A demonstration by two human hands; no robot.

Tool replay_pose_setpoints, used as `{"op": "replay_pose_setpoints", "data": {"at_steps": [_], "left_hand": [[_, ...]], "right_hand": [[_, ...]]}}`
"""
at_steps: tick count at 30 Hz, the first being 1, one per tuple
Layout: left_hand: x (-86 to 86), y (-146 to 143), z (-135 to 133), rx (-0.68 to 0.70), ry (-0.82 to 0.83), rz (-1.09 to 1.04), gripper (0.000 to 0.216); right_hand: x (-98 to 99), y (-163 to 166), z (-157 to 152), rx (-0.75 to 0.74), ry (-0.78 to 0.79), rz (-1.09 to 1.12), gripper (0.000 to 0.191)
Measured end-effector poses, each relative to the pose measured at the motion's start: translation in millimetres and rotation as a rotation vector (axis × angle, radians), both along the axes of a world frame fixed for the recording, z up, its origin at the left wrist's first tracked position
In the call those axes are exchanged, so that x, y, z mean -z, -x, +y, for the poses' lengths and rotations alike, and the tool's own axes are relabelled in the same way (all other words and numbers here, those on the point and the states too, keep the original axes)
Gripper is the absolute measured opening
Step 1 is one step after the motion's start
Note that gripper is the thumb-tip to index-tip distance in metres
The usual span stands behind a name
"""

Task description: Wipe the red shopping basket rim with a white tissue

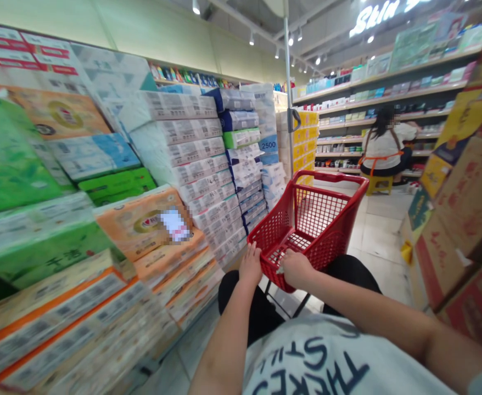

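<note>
A red plastic shopping cart [331, 233] with a lattice basket stands right in front of my knees. My left hand [250, 264] is at its near left corner, fingers laid over the rim and gripping it. Over the near edge of the basket is my right hand [297, 270], closed, with a small piece of white wipe [281, 267] showing at its fingers. Most of the wipe is hidden by the hand. The basket floor shows through as bare red lattice.
Stacked tissue packs [200, 159] rise on the left, with a lit phone [175, 225] on an orange pack. Cardboard boxes [471, 192] line the right side. Farther back, a person in an orange-strapped apron [383, 145] sits on a yellow stool [379, 185] facing shelves. A metal pole [289, 82] stands behind the cart.
</note>
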State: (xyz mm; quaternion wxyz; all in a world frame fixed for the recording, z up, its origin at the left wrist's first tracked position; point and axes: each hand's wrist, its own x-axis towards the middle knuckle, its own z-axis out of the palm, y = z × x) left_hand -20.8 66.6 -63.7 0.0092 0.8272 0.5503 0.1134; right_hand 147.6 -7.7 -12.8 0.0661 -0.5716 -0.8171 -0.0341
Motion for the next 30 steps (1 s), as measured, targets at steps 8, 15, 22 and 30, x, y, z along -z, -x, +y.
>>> {"op": "replay_pose_setpoints", "data": {"at_steps": [8, 15, 22, 30], "left_hand": [[-13.3, 3.6, 14.8, -0.051, 0.076, 0.031, 0.051], [-10.4, -21.7, -17.1, 0.019, -0.009, -0.035, 0.066], [-14.0, -37.3, -48.8, 0.264, -0.005, -0.045, 0.055], [-5.9, -44.8, -50.2, 0.237, -0.023, -0.087, 0.055]], "right_hand": [[-12.0, -42.6, 17.5, -0.149, -0.017, -0.056, 0.025], [8.9, -72.6, 24.4, 0.037, -0.116, 0.044, 0.033], [6.8, -53.7, 21.8, 0.044, -0.097, 0.063, 0.03], [20.5, -45.1, 7.5, -0.084, -0.092, 0.259, 0.059]]}}
